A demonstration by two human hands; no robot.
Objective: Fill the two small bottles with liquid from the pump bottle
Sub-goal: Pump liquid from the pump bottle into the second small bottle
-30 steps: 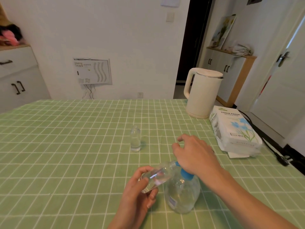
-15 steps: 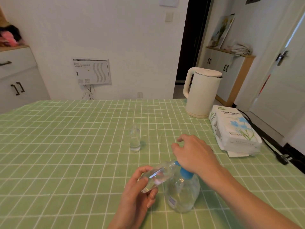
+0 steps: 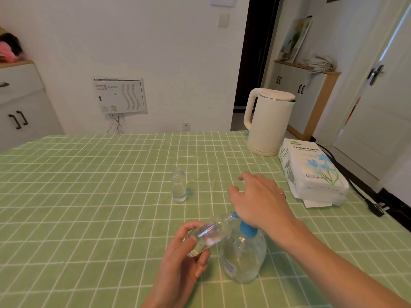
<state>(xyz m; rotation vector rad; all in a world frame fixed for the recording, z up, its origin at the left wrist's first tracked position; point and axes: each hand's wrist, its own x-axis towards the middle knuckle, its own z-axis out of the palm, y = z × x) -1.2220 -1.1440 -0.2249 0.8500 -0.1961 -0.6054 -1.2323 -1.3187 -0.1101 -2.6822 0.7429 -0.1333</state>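
A clear pump bottle (image 3: 243,256) with a blue pump collar stands near the front of the table. My right hand (image 3: 258,198) lies flat on top of its pump head, fingers spread and straight. My left hand (image 3: 182,258) grips a small clear bottle (image 3: 209,234), tilted with its mouth up against the blue nozzle. A second small clear bottle (image 3: 179,187) stands upright by itself farther back, with a little liquid at its bottom.
A green checked cloth covers the table (image 3: 89,207). A cream electric kettle (image 3: 269,122) stands at the back right, with a pack of tissue paper (image 3: 311,172) beside it. A black power cord (image 3: 364,198) runs off the right edge.
Hardly anything has moved. My right hand stays on the pump head and my left hand keeps the tilted small bottle at the nozzle.
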